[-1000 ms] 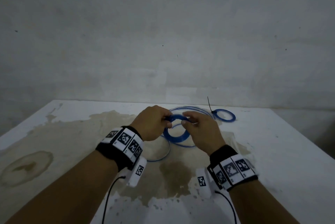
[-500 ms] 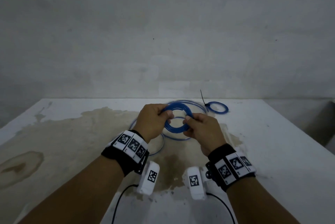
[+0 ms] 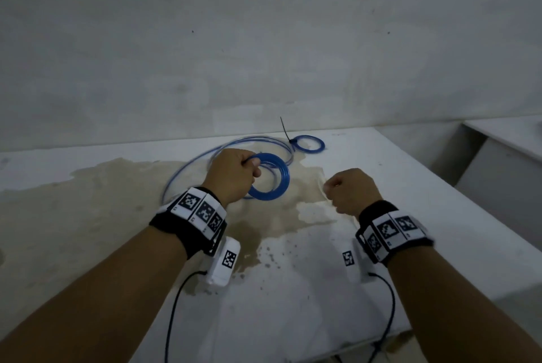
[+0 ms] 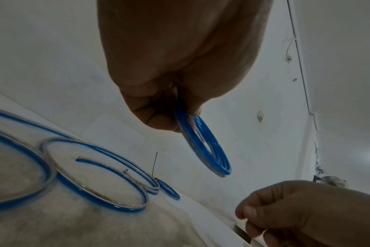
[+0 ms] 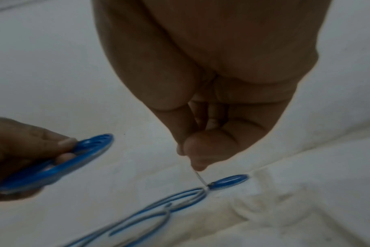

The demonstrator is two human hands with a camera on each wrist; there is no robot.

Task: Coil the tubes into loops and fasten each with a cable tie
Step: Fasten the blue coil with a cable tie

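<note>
My left hand (image 3: 253, 164) grips a tight blue tube coil (image 3: 277, 183) by its rim and holds it above the table; the left wrist view shows the coil (image 4: 211, 155) hanging from the curled fingers (image 4: 154, 117). To the coil's right, apart from it, my right hand (image 3: 330, 189) pinches a thin pale cable tie (image 5: 200, 178) between thumb and forefinger, its tip poking out below. Loose blue tubes (image 3: 187, 169) lie in wide curves on the table behind the hands. A small blue coil (image 3: 309, 144) bound with a black tie (image 3: 284, 127) lies at the back.
The white table (image 3: 293, 289) carries a large brown stain (image 3: 117, 186) in its middle. A grey wall rises close behind it. Another white surface (image 3: 513, 139) stands past the table's right edge. Wrist camera cables (image 3: 173, 310) trail toward the near edge.
My right hand has let go of the blue coil and moved right and nearer, now pinching the pale tie. The left hand alone keeps the coil.
</note>
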